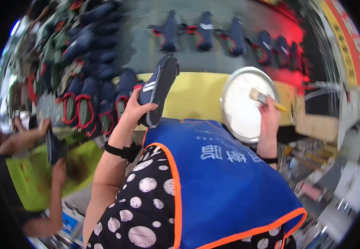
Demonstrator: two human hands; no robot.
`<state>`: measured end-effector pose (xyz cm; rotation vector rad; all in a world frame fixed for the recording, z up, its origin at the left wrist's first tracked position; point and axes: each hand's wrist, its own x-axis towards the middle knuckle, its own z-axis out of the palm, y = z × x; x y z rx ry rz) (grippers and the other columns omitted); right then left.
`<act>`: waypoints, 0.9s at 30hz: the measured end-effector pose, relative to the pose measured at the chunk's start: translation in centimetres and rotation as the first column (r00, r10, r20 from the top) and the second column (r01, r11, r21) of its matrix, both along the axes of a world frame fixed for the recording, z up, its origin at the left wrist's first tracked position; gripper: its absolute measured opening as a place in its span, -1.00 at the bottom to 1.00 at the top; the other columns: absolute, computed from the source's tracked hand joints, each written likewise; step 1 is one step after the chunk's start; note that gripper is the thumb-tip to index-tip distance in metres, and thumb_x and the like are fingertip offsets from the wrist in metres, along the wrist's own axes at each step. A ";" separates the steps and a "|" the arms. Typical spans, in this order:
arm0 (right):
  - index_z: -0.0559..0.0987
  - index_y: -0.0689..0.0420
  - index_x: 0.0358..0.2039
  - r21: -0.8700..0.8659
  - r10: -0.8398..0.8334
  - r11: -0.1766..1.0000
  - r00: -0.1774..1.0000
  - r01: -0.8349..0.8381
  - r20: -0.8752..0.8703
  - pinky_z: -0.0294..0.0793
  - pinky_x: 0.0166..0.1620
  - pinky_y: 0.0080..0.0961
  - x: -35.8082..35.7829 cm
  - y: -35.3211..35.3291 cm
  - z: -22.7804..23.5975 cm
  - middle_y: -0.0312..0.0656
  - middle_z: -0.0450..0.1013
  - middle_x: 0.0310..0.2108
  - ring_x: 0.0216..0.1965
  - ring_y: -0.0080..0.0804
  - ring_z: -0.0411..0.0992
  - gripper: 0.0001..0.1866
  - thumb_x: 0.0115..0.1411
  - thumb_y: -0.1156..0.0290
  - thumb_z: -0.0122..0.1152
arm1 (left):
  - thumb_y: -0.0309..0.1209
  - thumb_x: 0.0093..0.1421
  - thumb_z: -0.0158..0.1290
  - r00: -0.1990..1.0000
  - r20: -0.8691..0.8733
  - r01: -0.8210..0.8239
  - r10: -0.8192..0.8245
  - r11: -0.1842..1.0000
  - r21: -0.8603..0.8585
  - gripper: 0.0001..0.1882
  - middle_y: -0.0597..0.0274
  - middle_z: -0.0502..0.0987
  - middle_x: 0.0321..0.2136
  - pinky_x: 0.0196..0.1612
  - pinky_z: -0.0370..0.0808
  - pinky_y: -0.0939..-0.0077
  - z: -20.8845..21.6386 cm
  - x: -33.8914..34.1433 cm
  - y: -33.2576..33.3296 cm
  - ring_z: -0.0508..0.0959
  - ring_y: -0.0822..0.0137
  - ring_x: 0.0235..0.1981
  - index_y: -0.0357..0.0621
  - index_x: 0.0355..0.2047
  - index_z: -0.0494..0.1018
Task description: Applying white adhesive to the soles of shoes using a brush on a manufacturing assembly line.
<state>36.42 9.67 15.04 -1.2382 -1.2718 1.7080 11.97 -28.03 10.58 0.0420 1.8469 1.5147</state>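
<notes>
My left hand (137, 107) grips a dark navy shoe upper (160, 89) with white stripes on its side, held up on end so that its dark bottom and pale edge stitching face right. My right hand (270, 118) is closed round the yellow handle of a flat paintbrush (264, 99). The brush's bristles are over a round metal pan (228, 118) of white liquid; whether they touch the liquid I cannot tell. Both the pan and the shoe are at the yellow worktop (190, 93) in front of me.
Beyond the worktop, several navy shoes with red linings (204, 32) stand spaced out on a dark grey surface. More shoes (88, 106) crowd together at the left. A co-worker's hand (59, 171) holds another shoe over a green-yellow table (26, 182). Cardboard (317, 124) lies right of the pan.
</notes>
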 end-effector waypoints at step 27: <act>0.64 0.22 -0.21 0.062 -0.156 0.983 0.968 0.171 -0.199 0.55 -0.24 -0.59 7.6 0.2 1.2 -0.27 0.55 -0.32 -0.33 -0.53 0.51 -0.77 0.20 0.36 0.39 | -0.31 0.00 0.15 0.557 0.350 0.671 -0.753 0.657 0.345 -0.09 0.01 0.42 0.14 0.20 0.38 0.42 9.9 4.4 17.2 0.47 0.24 0.12 -0.34 0.35 0.10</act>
